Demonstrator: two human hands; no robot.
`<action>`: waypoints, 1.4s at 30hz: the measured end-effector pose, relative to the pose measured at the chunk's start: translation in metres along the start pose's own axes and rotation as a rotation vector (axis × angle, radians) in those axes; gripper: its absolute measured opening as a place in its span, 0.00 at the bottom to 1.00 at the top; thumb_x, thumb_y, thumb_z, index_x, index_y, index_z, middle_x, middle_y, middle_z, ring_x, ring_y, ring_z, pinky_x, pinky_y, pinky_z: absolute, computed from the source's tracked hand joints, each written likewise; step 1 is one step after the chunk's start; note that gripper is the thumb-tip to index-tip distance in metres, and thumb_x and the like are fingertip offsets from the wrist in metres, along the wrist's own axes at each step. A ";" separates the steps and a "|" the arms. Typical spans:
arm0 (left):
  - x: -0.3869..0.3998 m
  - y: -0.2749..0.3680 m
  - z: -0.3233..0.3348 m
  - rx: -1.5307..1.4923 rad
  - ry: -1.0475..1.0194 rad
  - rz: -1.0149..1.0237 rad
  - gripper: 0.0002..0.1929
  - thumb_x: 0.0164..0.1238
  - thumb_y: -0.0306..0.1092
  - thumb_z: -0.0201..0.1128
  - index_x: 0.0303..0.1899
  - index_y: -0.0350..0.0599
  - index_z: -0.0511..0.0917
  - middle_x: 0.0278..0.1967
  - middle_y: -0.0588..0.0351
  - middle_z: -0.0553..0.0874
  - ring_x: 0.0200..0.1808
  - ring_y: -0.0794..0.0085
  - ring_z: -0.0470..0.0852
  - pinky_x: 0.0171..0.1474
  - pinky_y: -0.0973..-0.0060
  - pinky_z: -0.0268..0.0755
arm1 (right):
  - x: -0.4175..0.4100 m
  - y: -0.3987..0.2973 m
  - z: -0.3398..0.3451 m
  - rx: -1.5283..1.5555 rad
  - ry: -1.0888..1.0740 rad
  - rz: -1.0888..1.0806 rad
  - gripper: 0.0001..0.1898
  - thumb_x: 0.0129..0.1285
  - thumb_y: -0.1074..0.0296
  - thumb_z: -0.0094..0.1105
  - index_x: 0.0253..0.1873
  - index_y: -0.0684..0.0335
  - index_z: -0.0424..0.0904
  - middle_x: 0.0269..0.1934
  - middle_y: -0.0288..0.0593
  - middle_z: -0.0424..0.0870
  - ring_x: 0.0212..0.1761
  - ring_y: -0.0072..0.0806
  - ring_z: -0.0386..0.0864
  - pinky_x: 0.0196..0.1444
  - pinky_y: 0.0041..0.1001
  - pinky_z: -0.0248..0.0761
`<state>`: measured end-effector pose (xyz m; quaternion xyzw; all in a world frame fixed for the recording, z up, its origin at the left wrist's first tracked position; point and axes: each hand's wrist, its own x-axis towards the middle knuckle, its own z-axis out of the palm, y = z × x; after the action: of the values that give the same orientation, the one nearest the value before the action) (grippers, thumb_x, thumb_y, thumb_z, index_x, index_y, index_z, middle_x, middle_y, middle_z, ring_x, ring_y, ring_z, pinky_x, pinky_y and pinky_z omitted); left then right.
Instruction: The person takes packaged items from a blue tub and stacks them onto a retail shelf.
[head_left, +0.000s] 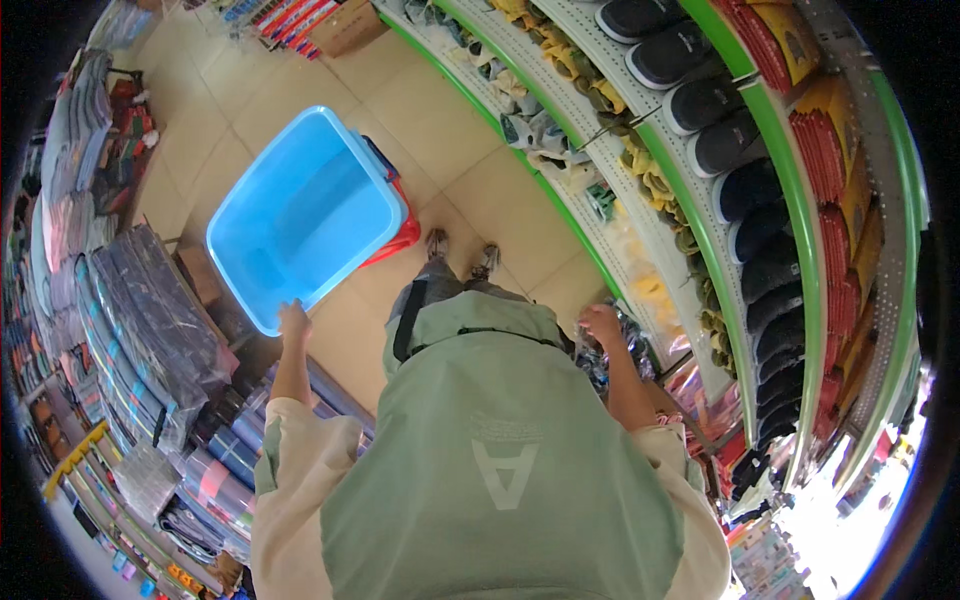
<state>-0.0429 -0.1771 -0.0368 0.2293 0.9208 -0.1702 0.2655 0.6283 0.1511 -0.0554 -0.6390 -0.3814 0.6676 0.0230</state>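
A large light-blue plastic tub (300, 202) is ahead of me on the left, its open top facing me and its inside bare. My left hand (294, 321) grips the near corner of its rim. Against the tub's right side, partly hidden by it, are a red plastic piece (405, 234) and a dark blue one (380, 159). My right hand (600, 324) hangs by my right side with curled fingers and nothing visible in it. Close to that hand, clear-wrapped goods (637, 349) sit low beside the shelving.
On the right, green-edged metal shelves (701, 217) hold rows of black shoes (750, 187) and yellow-and-green items (645, 180). Folded, plastic-wrapped textiles (154, 300) are piled at left. A cardboard box (346, 28) stands at the far end of the tiled floor (480, 180).
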 end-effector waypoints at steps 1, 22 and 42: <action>0.007 -0.006 0.000 -0.026 -0.013 0.040 0.20 0.68 0.26 0.56 0.60 0.52 0.72 0.62 0.46 0.72 0.67 0.45 0.70 0.58 0.27 0.66 | 0.001 -0.013 0.008 -0.074 0.034 -0.015 0.11 0.69 0.63 0.57 0.47 0.64 0.83 0.37 0.41 0.87 0.36 0.28 0.87 0.30 0.27 0.75; -0.016 0.057 -0.030 0.015 -0.055 -0.132 0.23 0.63 0.32 0.61 0.61 0.45 0.72 0.60 0.46 0.75 0.66 0.50 0.72 0.60 0.18 0.55 | -0.008 -0.022 0.156 -0.582 0.101 -0.449 0.11 0.65 0.61 0.62 0.35 0.61 0.86 0.29 0.51 0.85 0.29 0.25 0.80 0.35 0.33 0.74; 0.015 0.229 -0.085 -0.044 -0.161 0.000 0.21 0.63 0.27 0.60 0.59 0.46 0.71 0.58 0.44 0.75 0.65 0.45 0.73 0.60 0.18 0.55 | 0.143 -0.208 0.060 -0.192 -0.039 0.011 0.11 0.70 0.64 0.56 0.45 0.64 0.85 0.39 0.41 0.89 0.37 0.30 0.89 0.34 0.29 0.78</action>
<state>0.0282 0.0565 -0.0212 0.2089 0.9001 -0.1679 0.3435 0.4551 0.3434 -0.0696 -0.6273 -0.4404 0.6404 -0.0496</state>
